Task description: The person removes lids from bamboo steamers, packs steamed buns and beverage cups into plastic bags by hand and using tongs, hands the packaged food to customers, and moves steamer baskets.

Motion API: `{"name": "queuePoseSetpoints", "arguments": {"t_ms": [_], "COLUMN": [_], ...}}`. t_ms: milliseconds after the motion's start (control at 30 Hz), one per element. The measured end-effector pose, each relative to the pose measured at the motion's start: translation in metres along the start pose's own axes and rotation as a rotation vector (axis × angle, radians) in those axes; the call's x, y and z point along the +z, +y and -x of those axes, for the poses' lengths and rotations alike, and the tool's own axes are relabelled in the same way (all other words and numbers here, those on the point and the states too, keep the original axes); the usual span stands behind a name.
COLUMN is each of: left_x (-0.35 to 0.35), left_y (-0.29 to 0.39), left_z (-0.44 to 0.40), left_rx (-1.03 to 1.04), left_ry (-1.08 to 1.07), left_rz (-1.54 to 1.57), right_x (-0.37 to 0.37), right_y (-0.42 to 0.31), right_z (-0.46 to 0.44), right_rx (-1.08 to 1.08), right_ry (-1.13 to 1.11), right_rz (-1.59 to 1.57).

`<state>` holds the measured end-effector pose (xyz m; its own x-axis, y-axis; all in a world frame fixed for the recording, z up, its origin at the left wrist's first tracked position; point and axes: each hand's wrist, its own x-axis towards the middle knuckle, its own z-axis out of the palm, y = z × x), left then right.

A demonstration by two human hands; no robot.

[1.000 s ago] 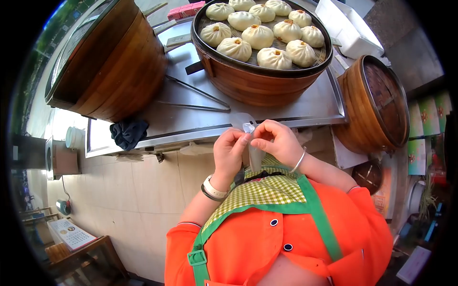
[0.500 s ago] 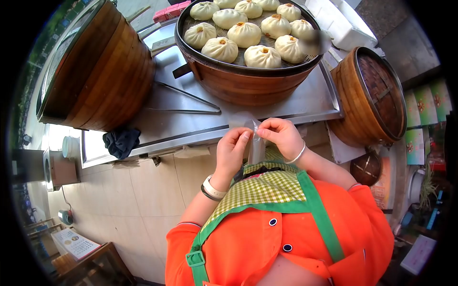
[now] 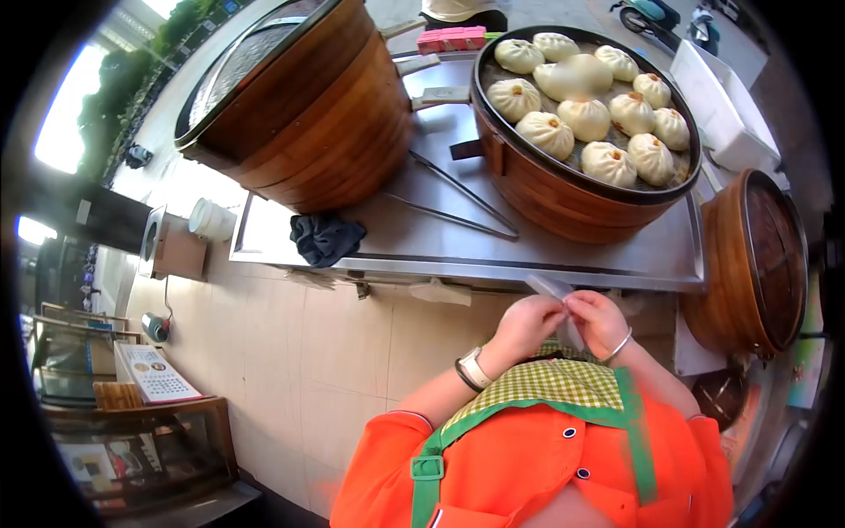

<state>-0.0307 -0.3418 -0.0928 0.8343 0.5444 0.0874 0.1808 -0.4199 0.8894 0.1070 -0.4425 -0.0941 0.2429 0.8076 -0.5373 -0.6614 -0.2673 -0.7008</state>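
Both my hands meet in front of the apron, just off the near edge of the steel table (image 3: pixel 458 264). Between them is a clear plastic bag (image 3: pixel 570 334), pinched by the fingers of my left hand (image 3: pixel 530 324) and my right hand (image 3: pixel 600 324). Part of the bag sticks up above the fingertips and part hangs below. Beyond my hands stands a round bamboo steamer (image 3: pixel 572 211) with several steamed buns (image 3: pixel 584 119) on its mesh. Metal tongs (image 3: pixel 462 207) lie spread on the table, left of the steamer.
A tall stack of bamboo steamers (image 3: pixel 326 132) stands at the left, with a dark cloth (image 3: pixel 326 239) at its foot. Another steamer (image 3: pixel 748 264) leans at the right, near a white foam box (image 3: pixel 726 106). Pink packets (image 3: pixel 451 40) lie at the back.
The view has swung left, so table and steamers appear farther right and more of the street shows. My hands still pinch the bag and are closer together.
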Motion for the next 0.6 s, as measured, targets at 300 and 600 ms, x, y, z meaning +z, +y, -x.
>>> {"name": "queuePoseSetpoints", "arguments": {"t_ms": [300,600], "left_x": [-0.008,-0.004], "left_y": [-0.001,-0.023], "left_z": [0.013,0.024], "left_rx": [-0.210,-0.479], "left_ry": [0.021,0.015], "left_rz": [0.526,1.189], "right_x": [0.020,0.032], "right_y": [0.002,-0.001], "right_z": [-0.002,0.012], "right_rx": [-0.630,-0.554], "right_ry": [0.109,0.006], "right_rz": [0.876,0.987]}}
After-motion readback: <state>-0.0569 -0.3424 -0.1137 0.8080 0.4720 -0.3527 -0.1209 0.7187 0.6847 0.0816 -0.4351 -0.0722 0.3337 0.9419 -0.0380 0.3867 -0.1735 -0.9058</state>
